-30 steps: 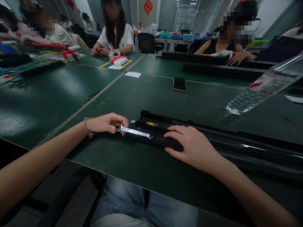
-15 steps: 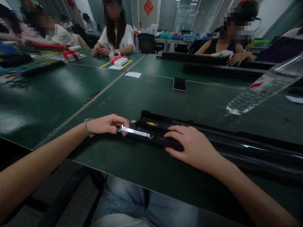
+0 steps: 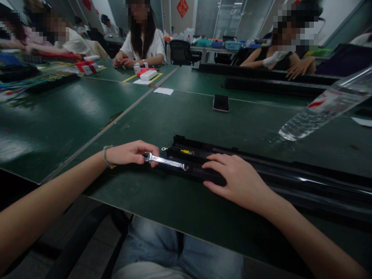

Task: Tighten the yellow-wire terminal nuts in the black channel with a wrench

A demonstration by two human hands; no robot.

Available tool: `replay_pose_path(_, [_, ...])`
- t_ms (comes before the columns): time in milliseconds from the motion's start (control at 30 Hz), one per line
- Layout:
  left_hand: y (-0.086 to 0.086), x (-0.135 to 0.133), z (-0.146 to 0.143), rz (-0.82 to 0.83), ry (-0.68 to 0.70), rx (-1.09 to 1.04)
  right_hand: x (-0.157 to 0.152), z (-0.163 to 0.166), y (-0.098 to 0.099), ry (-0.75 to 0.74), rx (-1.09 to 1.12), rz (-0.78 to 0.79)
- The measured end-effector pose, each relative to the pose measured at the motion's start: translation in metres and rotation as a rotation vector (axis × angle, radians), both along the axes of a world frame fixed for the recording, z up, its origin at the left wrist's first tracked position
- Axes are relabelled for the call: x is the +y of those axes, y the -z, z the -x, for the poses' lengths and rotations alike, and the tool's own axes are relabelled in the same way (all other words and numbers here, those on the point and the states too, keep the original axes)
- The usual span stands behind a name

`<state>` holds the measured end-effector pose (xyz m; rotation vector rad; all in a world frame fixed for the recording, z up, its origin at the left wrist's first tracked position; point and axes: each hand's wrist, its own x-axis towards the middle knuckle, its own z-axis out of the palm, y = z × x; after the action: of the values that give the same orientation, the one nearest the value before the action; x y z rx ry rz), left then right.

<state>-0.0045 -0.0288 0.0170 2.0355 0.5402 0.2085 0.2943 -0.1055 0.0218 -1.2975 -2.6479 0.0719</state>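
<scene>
1. One combination wrench (image 3: 167,161) over the black channel (image 3: 290,176) looks light, rigid, slick.
2. Left hand (image 3: 130,152) pinches its open end, probably best.
3. Right hand (image 3: 236,178) curves over the channel; can't tell if gripping.

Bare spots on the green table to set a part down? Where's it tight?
Two open patches: between the phone and the black rail, left of the bottle; and the left table panel, between the cable bundle and the grey seam. Crowded: along the rail, where the left hand holds the wrench and the right hand lies.
</scene>
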Motion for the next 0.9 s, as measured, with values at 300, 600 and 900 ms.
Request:
replay_pose_path(300, [-0.0007,-0.0007,-0.001,-0.004,-0.001,-0.008,-0.0005,-0.0001,-0.0007,0.0,0.004,0.005])
replay_pose_path(600, [-0.0007,-0.0012,-0.0011,-0.021,0.007,-0.009,-0.0004,-0.0003,-0.0001,-0.002,0.001,0.006])
replay_pose_path(900, [0.0021,-0.0002,0.0011,0.062,-0.015,-0.037,-0.0005,-0.0008,0.0011,-0.009,0.011,0.004])
